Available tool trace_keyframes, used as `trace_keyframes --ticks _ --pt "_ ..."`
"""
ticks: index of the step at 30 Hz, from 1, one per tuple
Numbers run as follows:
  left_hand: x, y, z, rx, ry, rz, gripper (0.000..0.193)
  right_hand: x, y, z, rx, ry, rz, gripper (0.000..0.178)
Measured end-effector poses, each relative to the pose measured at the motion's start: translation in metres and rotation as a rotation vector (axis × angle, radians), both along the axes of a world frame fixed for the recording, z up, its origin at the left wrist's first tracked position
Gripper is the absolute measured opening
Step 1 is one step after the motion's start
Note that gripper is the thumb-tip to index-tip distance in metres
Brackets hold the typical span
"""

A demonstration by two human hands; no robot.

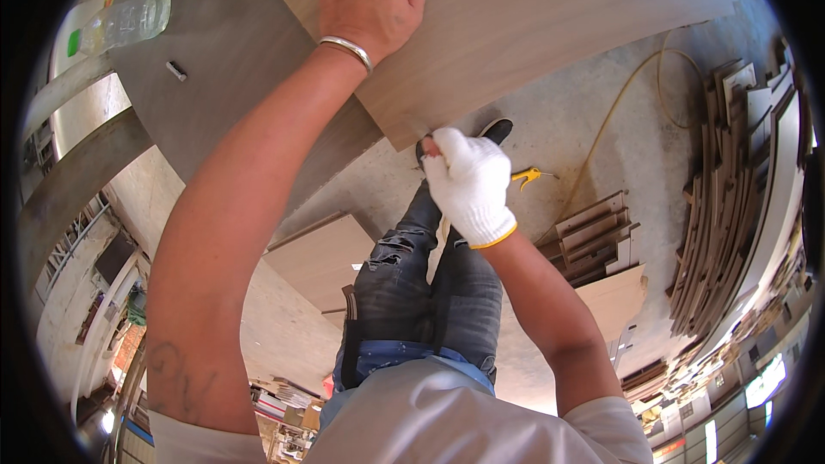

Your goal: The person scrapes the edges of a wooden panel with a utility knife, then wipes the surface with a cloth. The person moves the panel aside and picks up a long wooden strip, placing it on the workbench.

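Note:
A large brown wood-look board [533,43] fills the top of the view. My bare left hand [371,2], with a silver bangle at its wrist, lies flat on it near its left edge; the fingertips run out of the picture. At the board's near corner is my right hand [468,176], in a white knit glove with a yellow cuff. Its fingers are closed, and a thin, blurred tip shows between them and the corner. What that tip belongs to is hidden by the glove. Beneath and left of the board is a darker grey panel [232,77].
On the grey panel are a clear bottle with a green cap [129,22] and a small dark-and-silver piece [175,70]. A yellow air blow gun [531,175] lies on the floor beside a hose [614,103]. Board strips form a small stack [593,236] and a tall pile [713,206] at right.

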State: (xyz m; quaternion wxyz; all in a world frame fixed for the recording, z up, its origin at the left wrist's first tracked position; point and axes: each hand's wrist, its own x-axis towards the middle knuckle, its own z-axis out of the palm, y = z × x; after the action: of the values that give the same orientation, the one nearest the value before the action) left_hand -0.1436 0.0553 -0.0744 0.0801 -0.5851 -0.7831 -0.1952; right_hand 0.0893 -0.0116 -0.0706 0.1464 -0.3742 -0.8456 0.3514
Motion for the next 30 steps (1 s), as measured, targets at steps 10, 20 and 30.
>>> trace_keyframes --ticks 10,20,30 --pt "-0.002 0.0 -0.003 0.024 -0.016 0.0 0.038 0.019 -0.039 0.008 -0.169 0.153 -0.011 0.012" --pt "0.001 0.004 0.002 0.03 -0.046 -0.006 0.038 0.008 0.023 0.007 0.002 -0.07 -0.15 0.011" --pt "-0.001 0.002 -0.002 0.059 -0.032 0.0 0.037 0.008 0.019 0.01 0.075 -0.059 -0.064 0.01"
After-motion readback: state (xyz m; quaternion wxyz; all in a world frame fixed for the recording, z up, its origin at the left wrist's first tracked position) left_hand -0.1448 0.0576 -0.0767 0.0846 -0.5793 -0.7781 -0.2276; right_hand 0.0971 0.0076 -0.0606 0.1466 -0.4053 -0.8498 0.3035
